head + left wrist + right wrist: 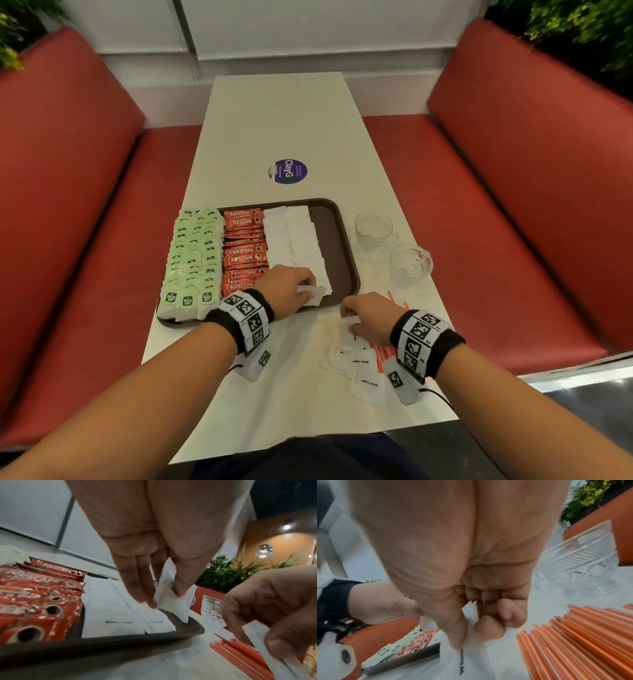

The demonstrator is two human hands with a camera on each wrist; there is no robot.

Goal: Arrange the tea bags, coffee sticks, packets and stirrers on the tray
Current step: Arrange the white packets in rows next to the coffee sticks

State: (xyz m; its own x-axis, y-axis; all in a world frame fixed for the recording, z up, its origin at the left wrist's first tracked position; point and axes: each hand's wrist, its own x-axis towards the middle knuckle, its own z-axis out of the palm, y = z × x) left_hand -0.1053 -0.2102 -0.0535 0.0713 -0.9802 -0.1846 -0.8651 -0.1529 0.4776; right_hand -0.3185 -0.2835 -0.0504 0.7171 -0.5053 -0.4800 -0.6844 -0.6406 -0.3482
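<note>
Contents, dark brown plastic tray (342, 240), centre frame: green-tagged tea bags (191, 253), red "NESCAFÉ CLASSIC" coffee sticks (244, 248), white "White Sugar" paper packets (294, 236). My left hand (287, 291) pinches one white packet (173, 597) over the tray's near edge. My right hand (371, 318) pinches another sugar packet (453, 660) beside orange stirrers (583, 642), lower right.

Red padded booth benches (68, 192) flank both long edges of the pale surface (274, 113); white wall panels (308, 24) behind, green plants (582, 27) in corners.
</note>
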